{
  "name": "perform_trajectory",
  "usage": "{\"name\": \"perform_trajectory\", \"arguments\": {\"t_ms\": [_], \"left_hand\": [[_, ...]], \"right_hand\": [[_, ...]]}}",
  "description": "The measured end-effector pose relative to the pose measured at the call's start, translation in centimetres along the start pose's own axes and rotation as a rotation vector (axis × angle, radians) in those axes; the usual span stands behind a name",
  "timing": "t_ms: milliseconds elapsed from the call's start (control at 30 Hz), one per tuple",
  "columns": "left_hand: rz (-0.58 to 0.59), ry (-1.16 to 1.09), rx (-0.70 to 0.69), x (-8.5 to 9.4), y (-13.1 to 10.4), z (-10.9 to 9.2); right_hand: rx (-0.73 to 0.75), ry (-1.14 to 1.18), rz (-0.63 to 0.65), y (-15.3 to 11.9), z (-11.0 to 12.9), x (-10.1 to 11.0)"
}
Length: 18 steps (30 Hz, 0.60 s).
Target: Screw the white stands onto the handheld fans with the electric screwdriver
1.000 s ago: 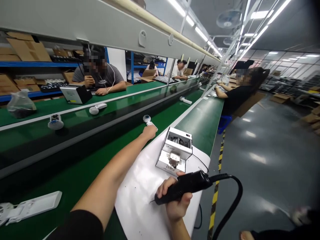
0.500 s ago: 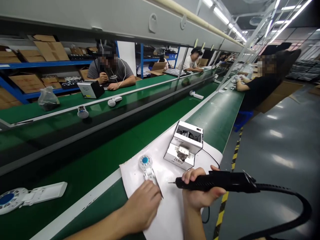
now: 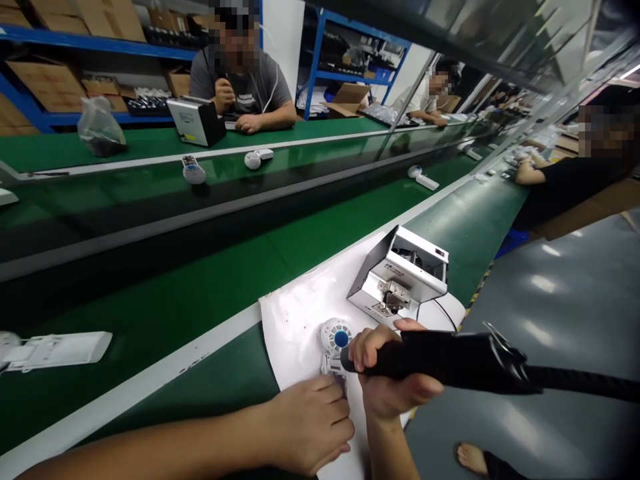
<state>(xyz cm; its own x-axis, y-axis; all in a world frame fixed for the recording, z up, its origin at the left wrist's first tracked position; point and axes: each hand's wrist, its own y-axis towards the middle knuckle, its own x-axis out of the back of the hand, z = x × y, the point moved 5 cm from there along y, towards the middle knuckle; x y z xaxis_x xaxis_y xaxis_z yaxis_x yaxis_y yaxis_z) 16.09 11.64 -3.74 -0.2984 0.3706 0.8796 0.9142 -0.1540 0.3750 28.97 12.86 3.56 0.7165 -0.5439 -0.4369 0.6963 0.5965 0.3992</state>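
My right hand (image 3: 387,373) is wrapped around a black corded electric screwdriver (image 3: 440,360), which lies level and points left. Its front end is over the middle of a white handheld fan (image 3: 336,335) with a round slotted head and a blue centre. The driver's bit cannot be made out. My left hand (image 3: 313,423) is closed over the lower part of the fan, pressing its handle to a white sheet (image 3: 295,327); the fingers hide most of that handle. Just behind stands a silver screw feeder box (image 3: 400,277) with an open top.
A green conveyor belt (image 3: 230,267) runs beyond the sheet, with another white fan (image 3: 65,350) at left and one (image 3: 424,179) farther along. Across it sits a co-worker (image 3: 245,87) beside a second feeder box (image 3: 195,121). Another person (image 3: 575,173) works at right.
The screwdriver has come left, from beside the fan to over it. My left hand stays on the fan handle. The view has tilted down and turned left; the belt fan at left has shifted.
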Motion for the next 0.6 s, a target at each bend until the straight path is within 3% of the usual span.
{"name": "perform_trajectory", "arguments": {"t_ms": [200, 367, 600], "left_hand": [[-0.049, -0.016, 0.005, 0.1, 0.0, -0.1], [-0.003, -0.05, 0.045, 0.5, -0.1, 0.0], [0.009, -0.085, 0.068, 0.6, -0.2, -0.1]], "right_hand": [[-0.03, -0.007, 0.05, -0.2, -0.7, -0.5], [-0.093, -0.034, 0.11, -0.7, -2.6, -1.3], [-0.193, -0.09, 0.165, -1.6, -5.0, -0.7]]}}
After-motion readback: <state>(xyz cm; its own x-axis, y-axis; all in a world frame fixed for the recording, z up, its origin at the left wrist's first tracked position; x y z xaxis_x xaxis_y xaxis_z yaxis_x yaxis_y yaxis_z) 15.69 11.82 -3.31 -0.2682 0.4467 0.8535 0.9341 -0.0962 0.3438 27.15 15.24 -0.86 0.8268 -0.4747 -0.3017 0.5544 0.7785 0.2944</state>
